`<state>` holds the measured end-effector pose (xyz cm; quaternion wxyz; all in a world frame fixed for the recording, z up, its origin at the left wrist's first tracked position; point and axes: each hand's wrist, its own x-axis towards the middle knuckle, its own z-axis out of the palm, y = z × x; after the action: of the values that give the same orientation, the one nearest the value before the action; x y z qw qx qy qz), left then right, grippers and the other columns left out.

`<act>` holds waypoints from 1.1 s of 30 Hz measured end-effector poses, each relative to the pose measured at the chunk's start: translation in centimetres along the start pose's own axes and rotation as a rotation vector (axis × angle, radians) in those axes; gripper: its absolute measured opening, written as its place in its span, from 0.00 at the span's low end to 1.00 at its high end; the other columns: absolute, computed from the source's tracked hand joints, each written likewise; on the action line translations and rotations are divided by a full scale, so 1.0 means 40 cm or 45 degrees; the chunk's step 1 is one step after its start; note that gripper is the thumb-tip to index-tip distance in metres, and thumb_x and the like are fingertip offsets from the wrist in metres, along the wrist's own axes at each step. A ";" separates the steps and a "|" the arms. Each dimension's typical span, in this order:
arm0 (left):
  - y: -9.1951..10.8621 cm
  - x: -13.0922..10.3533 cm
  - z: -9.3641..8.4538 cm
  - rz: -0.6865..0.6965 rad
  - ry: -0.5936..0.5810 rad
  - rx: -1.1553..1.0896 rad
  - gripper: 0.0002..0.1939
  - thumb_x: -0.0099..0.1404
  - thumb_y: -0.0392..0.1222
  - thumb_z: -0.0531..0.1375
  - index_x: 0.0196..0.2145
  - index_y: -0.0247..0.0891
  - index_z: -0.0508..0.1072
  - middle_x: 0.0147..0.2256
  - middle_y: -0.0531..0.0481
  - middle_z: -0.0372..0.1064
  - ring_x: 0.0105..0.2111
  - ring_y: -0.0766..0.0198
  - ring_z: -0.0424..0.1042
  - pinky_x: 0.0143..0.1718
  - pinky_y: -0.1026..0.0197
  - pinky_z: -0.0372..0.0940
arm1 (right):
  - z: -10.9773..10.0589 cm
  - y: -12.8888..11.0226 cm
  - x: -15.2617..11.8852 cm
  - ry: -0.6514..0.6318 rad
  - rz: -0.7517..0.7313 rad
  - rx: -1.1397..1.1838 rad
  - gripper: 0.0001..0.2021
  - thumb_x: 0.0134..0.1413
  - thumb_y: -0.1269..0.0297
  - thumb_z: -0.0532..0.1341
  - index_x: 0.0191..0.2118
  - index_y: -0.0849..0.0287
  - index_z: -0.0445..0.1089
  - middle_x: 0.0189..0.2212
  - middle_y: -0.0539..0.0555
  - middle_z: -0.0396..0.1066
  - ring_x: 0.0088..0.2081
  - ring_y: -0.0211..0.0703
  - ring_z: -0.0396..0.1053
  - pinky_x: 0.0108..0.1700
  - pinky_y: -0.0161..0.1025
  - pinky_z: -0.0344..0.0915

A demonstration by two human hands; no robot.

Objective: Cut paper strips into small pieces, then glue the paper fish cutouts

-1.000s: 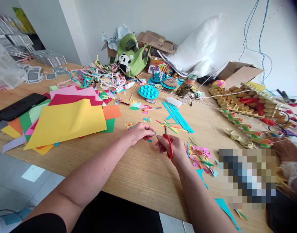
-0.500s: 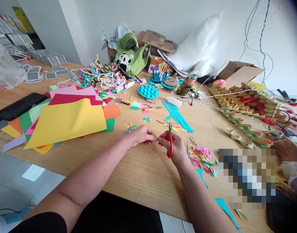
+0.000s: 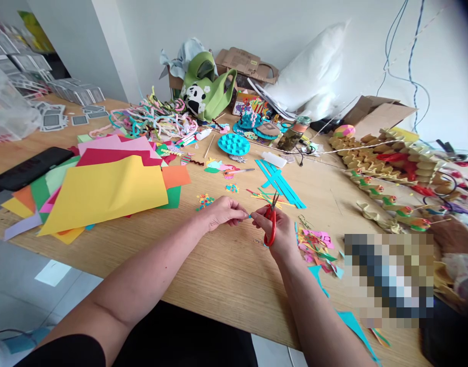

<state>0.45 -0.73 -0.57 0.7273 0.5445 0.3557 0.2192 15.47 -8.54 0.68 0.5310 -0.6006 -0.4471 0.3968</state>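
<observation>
Head view: the left hand (image 3: 226, 213) is pinched closed on a tiny blue scrap (image 3: 250, 216), which sits between both hands' fingertips over the table (image 3: 203, 270). The right hand (image 3: 285, 234) grips red-handled scissors (image 3: 272, 224), blades pointing up and away, its thumb and forefinger at the scrap. Something so small could slip if either pinch loosens, and the blades could nick a finger if they swung round while the fingers are busy. A careless left wrist might also scatter the confetti dots (image 3: 205, 202) just beside it. Wooden and cluttered, the table bears coloured paper sheets (image 3: 111, 191), blue strips (image 3: 281, 183) and a green panda bag (image 3: 214, 97) near a pale wall (image 3: 249, 25); grey floor tiles (image 3: 23, 285) show below.
</observation>
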 end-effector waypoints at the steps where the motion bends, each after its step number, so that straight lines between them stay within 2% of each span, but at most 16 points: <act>1: 0.000 0.000 0.001 0.008 0.003 -0.010 0.09 0.48 0.42 0.66 0.26 0.33 0.74 0.19 0.54 0.66 0.21 0.71 0.64 0.24 0.66 0.57 | 0.001 0.000 -0.001 0.002 0.003 -0.002 0.12 0.42 0.58 0.67 0.28 0.59 0.68 0.22 0.50 0.67 0.25 0.38 0.65 0.28 0.36 0.62; 8: 0.003 -0.002 0.011 0.029 0.005 -0.029 0.12 0.47 0.45 0.68 0.25 0.32 0.73 0.19 0.54 0.66 0.20 0.71 0.63 0.23 0.66 0.56 | 0.004 0.001 0.000 0.069 -0.033 -0.011 0.14 0.41 0.53 0.68 0.27 0.58 0.67 0.22 0.50 0.68 0.25 0.40 0.65 0.28 0.37 0.63; 18: 0.010 -0.006 0.021 0.052 0.047 -0.067 0.08 0.50 0.39 0.65 0.26 0.31 0.73 0.20 0.54 0.67 0.20 0.72 0.64 0.23 0.66 0.57 | 0.007 0.010 -0.002 0.127 -0.092 0.030 0.13 0.43 0.56 0.69 0.28 0.58 0.68 0.22 0.50 0.69 0.25 0.39 0.65 0.28 0.36 0.62; 24: 0.008 -0.005 0.024 0.089 0.086 -0.092 0.07 0.51 0.38 0.65 0.26 0.31 0.73 0.20 0.54 0.67 0.20 0.72 0.64 0.24 0.67 0.58 | 0.008 0.005 -0.006 0.133 -0.082 0.013 0.17 0.43 0.51 0.69 0.29 0.58 0.68 0.23 0.51 0.70 0.26 0.40 0.68 0.30 0.37 0.65; 26: 0.011 -0.005 0.023 0.095 0.140 -0.124 0.06 0.52 0.37 0.65 0.25 0.32 0.73 0.20 0.54 0.67 0.20 0.72 0.64 0.24 0.67 0.58 | 0.009 -0.001 -0.008 0.096 -0.027 0.017 0.19 0.46 0.47 0.67 0.29 0.59 0.68 0.25 0.54 0.72 0.27 0.42 0.71 0.31 0.38 0.68; 29: 0.017 -0.004 0.019 0.108 0.208 -0.206 0.05 0.53 0.36 0.65 0.25 0.32 0.72 0.20 0.54 0.67 0.20 0.73 0.65 0.23 0.67 0.58 | 0.010 -0.003 -0.011 -0.057 0.131 0.024 0.24 0.48 0.40 0.63 0.28 0.60 0.68 0.27 0.58 0.74 0.26 0.43 0.72 0.29 0.38 0.70; 33: 0.019 -0.001 0.014 0.137 0.235 -0.310 0.04 0.53 0.35 0.65 0.27 0.31 0.73 0.22 0.53 0.69 0.20 0.72 0.66 0.26 0.67 0.61 | 0.016 0.007 -0.015 -0.252 0.256 0.033 0.26 0.45 0.37 0.63 0.26 0.60 0.68 0.26 0.59 0.75 0.24 0.44 0.73 0.25 0.38 0.69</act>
<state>0.92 -0.88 0.24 0.7394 0.4481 0.3620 0.3485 14.71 -8.95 0.32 0.4495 -0.5934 -0.4299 0.5110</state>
